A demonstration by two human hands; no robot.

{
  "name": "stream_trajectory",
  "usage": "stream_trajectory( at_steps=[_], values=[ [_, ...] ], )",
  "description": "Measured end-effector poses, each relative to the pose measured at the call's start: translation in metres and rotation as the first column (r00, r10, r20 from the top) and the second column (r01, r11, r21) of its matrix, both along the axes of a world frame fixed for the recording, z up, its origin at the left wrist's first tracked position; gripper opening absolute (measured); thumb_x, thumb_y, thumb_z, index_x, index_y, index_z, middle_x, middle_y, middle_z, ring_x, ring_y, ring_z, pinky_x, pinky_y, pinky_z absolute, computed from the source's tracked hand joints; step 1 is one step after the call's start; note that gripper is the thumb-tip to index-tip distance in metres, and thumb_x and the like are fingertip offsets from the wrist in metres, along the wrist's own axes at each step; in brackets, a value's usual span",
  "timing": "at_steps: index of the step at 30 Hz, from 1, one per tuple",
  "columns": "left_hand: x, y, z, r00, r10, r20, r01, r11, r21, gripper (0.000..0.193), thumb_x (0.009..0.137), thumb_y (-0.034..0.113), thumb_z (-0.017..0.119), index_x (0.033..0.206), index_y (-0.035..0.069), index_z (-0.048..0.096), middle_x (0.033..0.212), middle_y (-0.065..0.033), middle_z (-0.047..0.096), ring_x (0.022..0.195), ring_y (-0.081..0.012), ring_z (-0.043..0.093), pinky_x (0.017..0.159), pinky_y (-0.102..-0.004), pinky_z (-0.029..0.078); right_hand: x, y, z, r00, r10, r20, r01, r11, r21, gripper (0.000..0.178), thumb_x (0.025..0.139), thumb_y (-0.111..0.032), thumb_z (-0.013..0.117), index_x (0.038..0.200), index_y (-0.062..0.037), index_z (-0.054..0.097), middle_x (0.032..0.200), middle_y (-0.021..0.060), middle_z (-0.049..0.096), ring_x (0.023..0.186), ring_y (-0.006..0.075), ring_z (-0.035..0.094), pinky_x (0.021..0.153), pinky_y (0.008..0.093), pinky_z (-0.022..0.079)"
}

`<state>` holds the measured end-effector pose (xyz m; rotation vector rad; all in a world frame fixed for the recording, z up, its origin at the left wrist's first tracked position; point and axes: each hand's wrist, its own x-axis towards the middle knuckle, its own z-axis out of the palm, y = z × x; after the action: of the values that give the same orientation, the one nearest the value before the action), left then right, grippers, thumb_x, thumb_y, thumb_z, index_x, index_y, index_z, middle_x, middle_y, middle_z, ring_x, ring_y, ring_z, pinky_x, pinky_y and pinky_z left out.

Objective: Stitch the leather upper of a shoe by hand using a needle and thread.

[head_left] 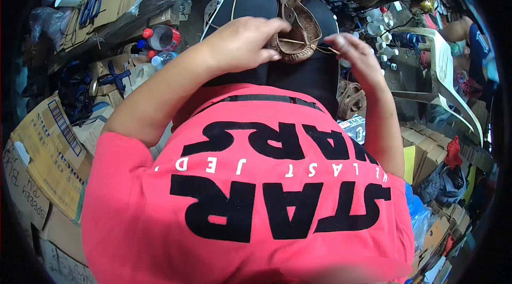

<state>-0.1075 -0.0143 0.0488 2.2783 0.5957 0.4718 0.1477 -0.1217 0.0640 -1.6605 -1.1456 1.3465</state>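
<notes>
A brown leather shoe (pixel 305 20) lies across my thighs, its gathered, stitched toe toward me and its opening facing up. My left hand (pixel 242 44) is at its left side, fingers bent over the edge and thumb by the stitched toe. A thin tan cord (pixel 292 42) crosses the toe and runs out to the right. There, my right hand (pixel 360 57), raised off the shoe, pinches the cord's end between thumb and fingers. Another length of pale cord hangs over my left thigh, partly behind my left hand.
A second brown shoe (pixel 352 100) sits beside my right thigh. Bottles (pixel 162 37) and blue-handled scissors (pixel 90 8) are at the left. Several small white bottles (pixel 381 30) and a white plastic chair (pixel 444 68) stand at the right. Cardboard boxes (pixel 50 150) crowd the left side.
</notes>
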Motion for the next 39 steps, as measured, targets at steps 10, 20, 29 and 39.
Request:
stream_trajectory(
  at_steps=[10, 20, 29, 39],
  values=[
    [0.004, 0.027, 0.024, 0.739, 0.515, 0.434, -0.013, 0.655, -0.755, 0.03, 0.098, 0.03, 0.044, 0.093, 0.007, 0.064, 0.082, -0.0051, 0.062, 0.069, -0.0149, 0.055, 0.068, -0.028, 0.043, -0.012, 0.013, -0.03, 0.659, -0.527, -0.537, 0.703, 0.685, 0.189, 0.032, 0.097, -0.03, 0.047, 0.092, -0.0031, 0.063, 0.09, 0.0079, 0.062, 0.09, 0.0197, 0.059, 0.085, 0.033, 0.046],
    [-0.009, 0.034, 0.009, 0.755, 0.446, 0.48, 0.468, 0.145, -0.872, 0.045, 0.1, 0.037, 0.037, 0.061, 0.014, 0.033, 0.052, 0.0031, 0.026, 0.047, -0.0095, 0.027, 0.061, -0.0262, 0.034, -0.03, -0.025, -0.001, 0.488, -0.191, -0.852, 0.422, 0.906, 0.039, 0.047, 0.1, -0.039, 0.036, 0.061, -0.0121, 0.036, 0.056, -0.001, 0.029, 0.054, 0.0128, 0.029, 0.064, 0.0311, 0.034],
    [-0.046, 0.055, 0.0, 0.809, 0.38, 0.448, 0.286, 0.411, -0.866, 0.035, 0.098, 0.035, 0.044, 0.082, 0.007, 0.058, 0.079, -0.0047, 0.06, 0.065, -0.0162, 0.056, 0.077, -0.034, 0.049, 0.015, -0.044, -0.017, 0.589, -0.25, -0.769, 0.374, 0.927, -0.015, 0.039, 0.099, -0.035, 0.039, 0.07, -0.0095, 0.046, 0.066, 0.0023, 0.043, 0.063, 0.0168, 0.045, 0.077, 0.0371, 0.041],
    [-0.068, 0.04, 0.01, 0.969, 0.249, 0.002, -0.247, 0.961, 0.123, 0.029, 0.077, 0.023, 0.07, 0.101, 0.007, 0.065, 0.102, -0.0095, 0.062, 0.093, -0.0225, 0.061, 0.084, -0.0331, 0.047, 0.048, -0.03, 0.022, 0.988, -0.048, 0.144, 0.01, 0.966, 0.257, 0.041, 0.086, -0.006, 0.063, 0.127, -0.0096, 0.055, 0.094, -0.0002, 0.055, 0.085, 0.0075, 0.054, 0.075, 0.0215, 0.045]
  ],
)
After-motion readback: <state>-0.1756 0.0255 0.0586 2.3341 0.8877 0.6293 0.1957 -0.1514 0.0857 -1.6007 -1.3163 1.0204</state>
